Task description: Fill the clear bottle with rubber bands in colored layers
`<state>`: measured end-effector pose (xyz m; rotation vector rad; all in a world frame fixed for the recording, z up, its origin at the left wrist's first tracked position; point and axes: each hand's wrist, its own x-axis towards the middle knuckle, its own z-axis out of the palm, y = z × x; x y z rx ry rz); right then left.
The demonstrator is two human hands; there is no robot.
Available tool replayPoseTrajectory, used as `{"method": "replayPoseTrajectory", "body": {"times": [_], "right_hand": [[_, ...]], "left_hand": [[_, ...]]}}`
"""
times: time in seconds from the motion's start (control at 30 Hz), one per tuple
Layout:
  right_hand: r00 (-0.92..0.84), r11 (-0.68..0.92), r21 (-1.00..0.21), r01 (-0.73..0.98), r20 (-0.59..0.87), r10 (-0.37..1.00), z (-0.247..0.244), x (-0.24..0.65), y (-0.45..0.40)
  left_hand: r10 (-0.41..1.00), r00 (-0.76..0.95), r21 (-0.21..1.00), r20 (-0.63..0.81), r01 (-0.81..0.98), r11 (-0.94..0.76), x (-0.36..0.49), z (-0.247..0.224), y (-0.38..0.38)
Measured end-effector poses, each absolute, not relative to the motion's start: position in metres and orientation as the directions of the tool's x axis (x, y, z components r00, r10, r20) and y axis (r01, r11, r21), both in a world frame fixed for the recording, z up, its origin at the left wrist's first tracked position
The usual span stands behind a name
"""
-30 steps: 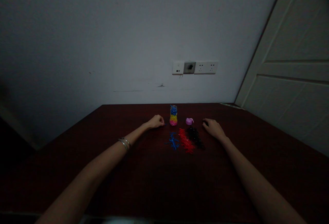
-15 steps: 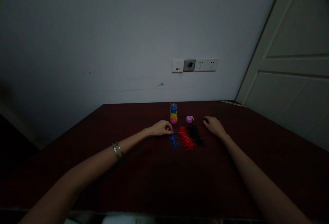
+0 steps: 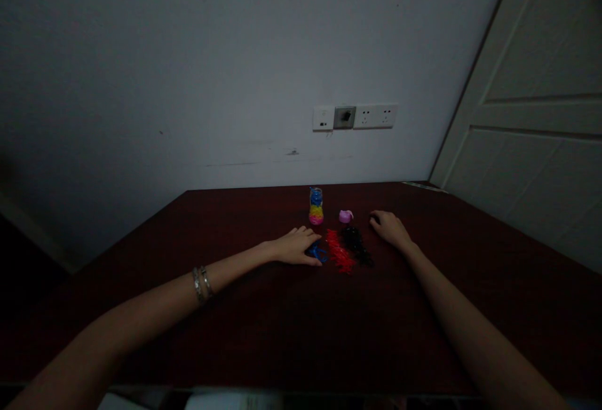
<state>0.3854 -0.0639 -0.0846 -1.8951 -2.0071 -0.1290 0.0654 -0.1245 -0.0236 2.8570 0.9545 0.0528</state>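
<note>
My left hand (image 3: 295, 247) lies low over the table with thumb and fingers spread on either side of a small pile of thin blue strips (image 3: 320, 253), partly hiding it. The strips look like rubber bands, though they are too small to be sure. Right of them lie a pile of red strips (image 3: 339, 252) and a pile of black strips (image 3: 356, 244). My right hand (image 3: 389, 227) rests on the table beyond the black pile, holding nothing visible, fingers loosely bent and apart from the thumb.
Behind the piles stands a clear bottle (image 3: 316, 207) with pink, yellow and blue layers inside. A pink cap (image 3: 345, 216) sits to its right. The dark red table (image 3: 263, 328) meets a wall with a row of sockets (image 3: 355, 118). A white door (image 3: 531, 121) is at the right.
My left hand has gone from pinched fingers beside the blue strips to spread fingers around them. The blue strips now look gathered closer together. My right hand stays in place.
</note>
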Motion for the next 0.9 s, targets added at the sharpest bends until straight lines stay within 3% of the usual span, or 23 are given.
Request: {"method": "replayPoseTrajectory", "body": {"times": [0.4,0.9], "right_hand": [[-0.030,0.097,-0.183,0.978,0.341,0.939,-0.084,0.385,-0.063],[-0.018,0.092,-0.207,0.974,0.334,0.942,-0.083,0.384,-0.065]], "left_hand": [[0.599,0.799,0.062,0.054,0.596,-0.801,0.060,-0.027,-0.109],[0.638,0.762,0.086,0.108,0.633,-0.770,0.061,-0.023,-0.103]]}}
